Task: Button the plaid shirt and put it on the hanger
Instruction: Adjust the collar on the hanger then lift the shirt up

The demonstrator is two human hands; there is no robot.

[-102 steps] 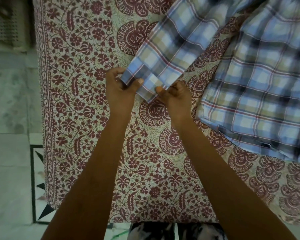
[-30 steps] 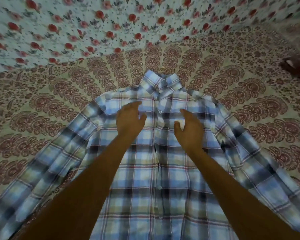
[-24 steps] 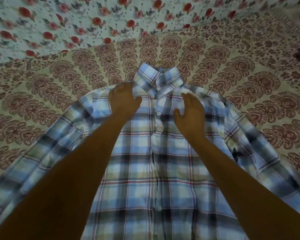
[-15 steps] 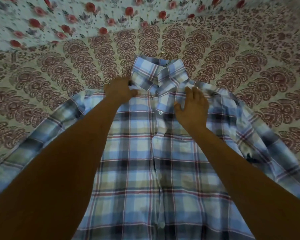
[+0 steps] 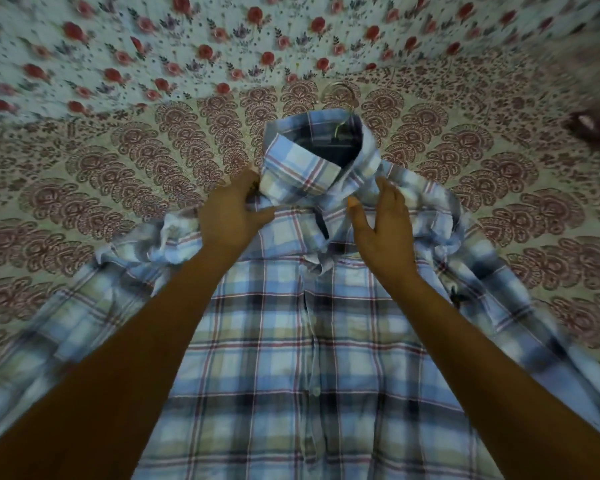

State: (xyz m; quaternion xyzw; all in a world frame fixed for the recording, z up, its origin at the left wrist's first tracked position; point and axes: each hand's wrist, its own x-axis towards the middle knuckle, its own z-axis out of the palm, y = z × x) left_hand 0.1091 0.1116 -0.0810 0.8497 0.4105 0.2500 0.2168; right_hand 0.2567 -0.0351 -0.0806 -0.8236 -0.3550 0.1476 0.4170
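Note:
The blue, white and red plaid shirt (image 5: 291,341) lies front up on the bed, its placket closed down the middle and its sleeves spread to both sides. Its collar (image 5: 302,168) stands raised and open. A hanger (image 5: 340,95) shows as a thin hook just beyond the collar, with a dark part inside the neck opening. My left hand (image 5: 232,216) grips the bunched fabric at the collar's left base. My right hand (image 5: 381,223) rests with straight fingers on the shirt's right shoulder beside the collar.
The shirt lies on a cream bedcover (image 5: 118,174) with maroon paisley print. A pale cloth with red roses (image 5: 187,39) rises behind it. A dark object (image 5: 593,126) sits at the right edge.
Both hands have moved from the chest up to the collar. The collar has lifted and opened, the shoulders have bunched, and the hanger's hook now shows above the neck.

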